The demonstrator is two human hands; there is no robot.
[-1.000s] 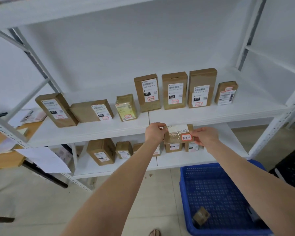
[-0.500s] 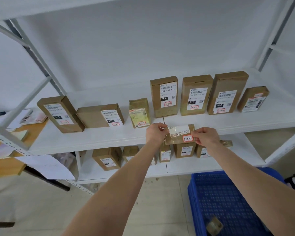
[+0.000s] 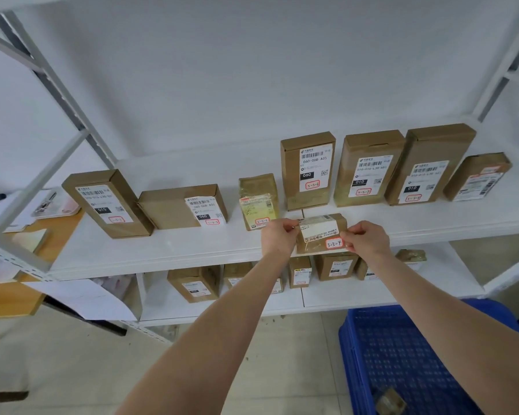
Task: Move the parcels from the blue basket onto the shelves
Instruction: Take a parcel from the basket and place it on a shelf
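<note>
The left hand [image 3: 277, 239] and right hand [image 3: 367, 239] pinch the parcel [image 3: 319, 232] by its ends; released early, it could tip off the shelf [image 3: 162, 250] lip beneath.

A: What colour is seen on the shelves [image 3: 174, 253]?
B: White is shown, and the wall [image 3: 252, 70] behind is rendered pale grey.
A: And on the front parcel [image 3: 321, 232]?
B: Brown card is seen, with a white label and a red-outlined tag marked 3-3-4.
A: How are the standing boxes [image 3: 307, 172] coloured?
B: Brown is shared by them. White labels with black barcodes and black blocks reading 010 or 060 are carried. 1 small parcel [image 3: 258, 202] is tinted yellowish.
A: The basket [image 3: 348, 363]?
B: Blue is shown, patterned with a grid of small holes.
A: The desk [image 3: 57, 235] and floor [image 3: 72, 369]?
B: Orange-brown wood and pale beige are seen.
</note>
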